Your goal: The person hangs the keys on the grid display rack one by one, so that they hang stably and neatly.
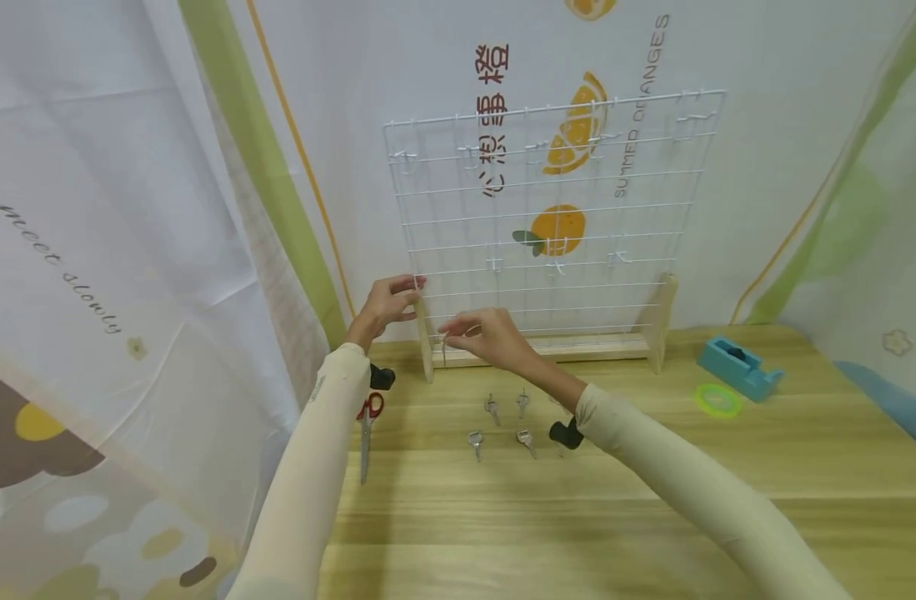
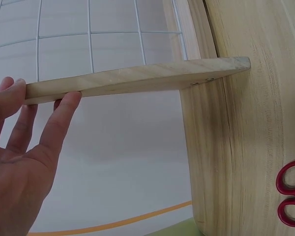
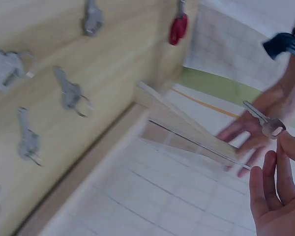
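My left hand (image 1: pixel 388 304) grips the upper end of the wooden side post (image 2: pixel 132 78) of a rack, thumb on one face and fingertips on the other. In front of the rack's lower left, my right hand (image 1: pixel 495 337) pinches a silver key (image 3: pixel 271 127) by its head, the blade pointing away from the fingertips in the right wrist view. The rack carries a white wire grid (image 1: pixel 555 108) with several white hooks (image 1: pixel 555 267). Several more keys (image 1: pixel 476 444) lie on the table, below the right forearm and to its left.
Red-handled scissors (image 1: pixel 365 442) lie on the table (image 1: pixel 427 533) at the left. Toward the right stand a blue tape dispenser (image 1: pixel 738 367) and a yellow-green ring (image 1: pixel 701 398). A printed curtain (image 1: pixel 337 167) hangs behind the rack and along the left side.
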